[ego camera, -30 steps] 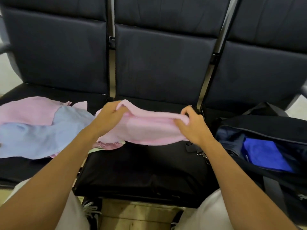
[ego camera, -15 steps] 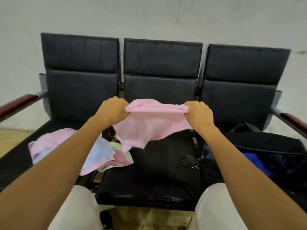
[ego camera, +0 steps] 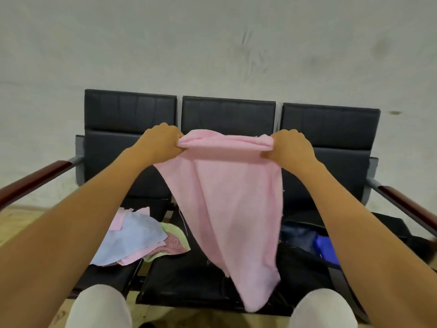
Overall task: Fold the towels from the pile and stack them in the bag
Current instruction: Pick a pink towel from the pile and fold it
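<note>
We hold the pink towel [ego camera: 227, 200] up in the air in front of the middle seat [ego camera: 189, 280] of the bench. Our left hand [ego camera: 162, 144] grips its top edge at one end with fingers curled round the bunched cloth, and our right hand [ego camera: 292, 147] grips the other end the same way. The top edge runs rolled and taut between the hands; below it the towel hangs down in a long point that reaches past the front of the middle seat, between our knees.

To the left of the towel, on the left seat, lies the pile [ego camera: 139, 240]: a light blue cloth on top, pink pieces under it, and a green one with a patterned pink cloth at the pile's right edge, just beside the gap to the middle seat.

To the right of the towel, on the right seat, sits the black bag [ego camera: 305, 273], its mouth open, with a blue towel [ego camera: 327, 250] inside, partly hidden by our right forearm.

Behind the towel stand three dark seat backs, and a wooden armrest [ego camera: 35, 178] shows at each end of the bench.
</note>
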The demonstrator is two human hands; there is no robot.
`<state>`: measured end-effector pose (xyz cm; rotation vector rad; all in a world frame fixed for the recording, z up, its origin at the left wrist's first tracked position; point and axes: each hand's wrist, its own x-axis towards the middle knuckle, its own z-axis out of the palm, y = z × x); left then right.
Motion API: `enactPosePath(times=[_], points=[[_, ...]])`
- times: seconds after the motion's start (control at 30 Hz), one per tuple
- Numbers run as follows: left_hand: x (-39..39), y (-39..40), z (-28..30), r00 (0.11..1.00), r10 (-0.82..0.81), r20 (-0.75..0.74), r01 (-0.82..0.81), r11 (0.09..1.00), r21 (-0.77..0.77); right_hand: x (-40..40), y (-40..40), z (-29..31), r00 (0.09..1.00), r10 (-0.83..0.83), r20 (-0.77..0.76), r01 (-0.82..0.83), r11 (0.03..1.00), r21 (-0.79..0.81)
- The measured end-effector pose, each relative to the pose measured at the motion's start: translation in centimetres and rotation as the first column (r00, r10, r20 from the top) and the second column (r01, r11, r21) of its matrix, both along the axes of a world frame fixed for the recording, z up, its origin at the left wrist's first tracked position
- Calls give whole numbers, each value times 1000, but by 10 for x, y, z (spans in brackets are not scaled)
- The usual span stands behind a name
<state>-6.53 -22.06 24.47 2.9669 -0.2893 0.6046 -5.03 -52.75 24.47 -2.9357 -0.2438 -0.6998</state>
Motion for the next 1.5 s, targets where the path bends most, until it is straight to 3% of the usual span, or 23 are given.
enactPosePath(times=[0.1,0.3,0.4,0.5,0.67,0.83,1.03,1.13,1.3,1.4,1.5], points=[[11,-1,1,987,8,-158,-2,999,42,9,-3,2,998,-40,-38,34,989,-145],[59,0,-19,915,112,-387,-42,982,185,52,0,-24,920,-8,-391,-73,979,-191],[87,-5,-24,963,136,-232,-80,969,234,84,3,-37,948,-47,-316,-7,985,-170],[118,-8,-17,982,190,-4,-182,945,272,117,8,-30,989,-108,-106,95,989,-115],[166,-9,17,953,203,224,-233,965,117,159,13,9,976,-92,196,97,995,-17],[181,-3,22,923,162,350,-221,966,137,172,7,15,968,-51,247,59,998,-25],[145,-6,-32,994,49,98,-73,963,258,153,-7,-47,999,50,-17,-50,999,-20],[127,-7,-70,995,-15,-94,33,982,184,132,-16,-87,968,139,-210,-127,989,70],[103,-5,-151,855,-69,-515,63,998,-29,100,-29,-166,836,251,-487,-167,964,209],[90,-1,-200,794,-137,-593,30,982,-186,88,-31,-216,783,227,-579,-151,972,177],[72,4,-237,714,-174,-678,5,970,-244,72,-32,-254,735,239,-635,-152,970,191]])
